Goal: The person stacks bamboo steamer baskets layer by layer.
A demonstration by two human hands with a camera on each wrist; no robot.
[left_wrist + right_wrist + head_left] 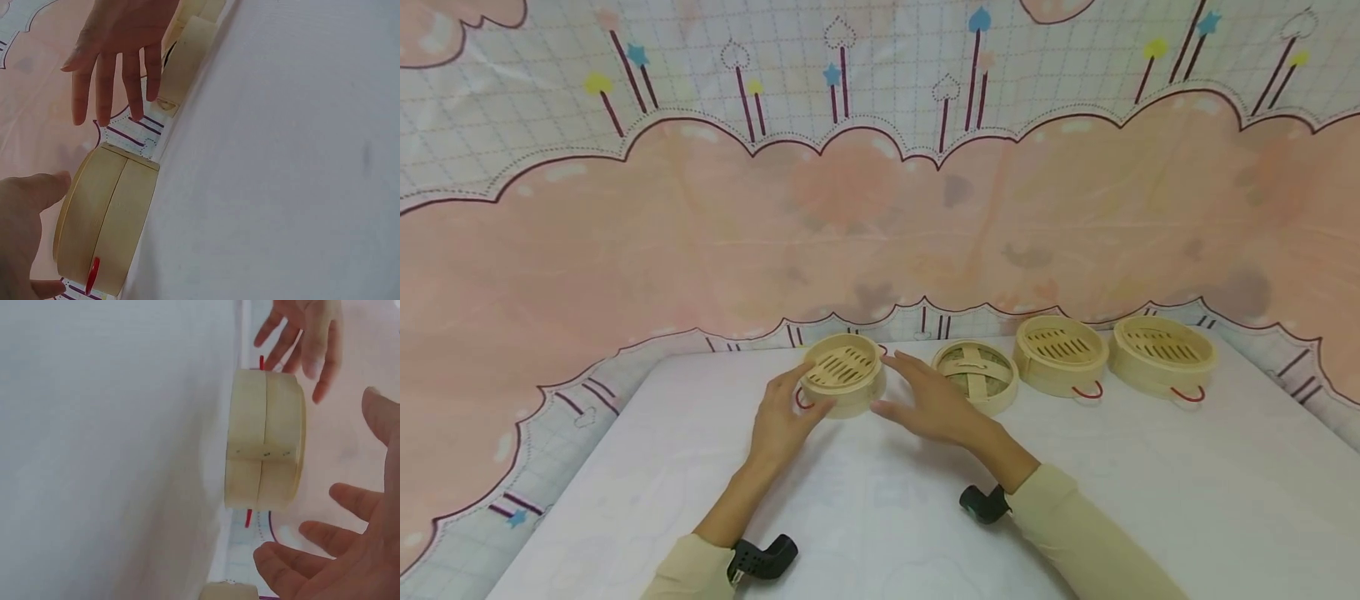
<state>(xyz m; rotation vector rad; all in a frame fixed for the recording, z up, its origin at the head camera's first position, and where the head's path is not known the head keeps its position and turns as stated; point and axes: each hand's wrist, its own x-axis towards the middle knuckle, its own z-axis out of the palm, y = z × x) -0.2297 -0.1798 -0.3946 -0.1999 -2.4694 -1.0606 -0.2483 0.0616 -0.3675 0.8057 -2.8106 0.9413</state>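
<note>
A small round bamboo steamer basket [842, 375] with a slotted top face and red side loops sits on the white table between the two hands. At its left side is the left hand [782, 421], fingers spread; whether they touch the basket I cannot tell. The right hand [928, 400] is held to the right of it, fingers extended and apart from the wall in the right wrist view. That view also shows a seam around the basket's side [262, 444]. Just behind the right hand lies a round bamboo piece [996, 371] with crossed bands on top, partly hidden.
Two larger slotted bamboo steamer baskets with red loops, a nearer one [1060, 358] and a far-right one [1161, 358], stand along the back right. A patterned cloth [880, 242] hangs behind the white table [865, 517]. Black cameras are strapped to both wrists.
</note>
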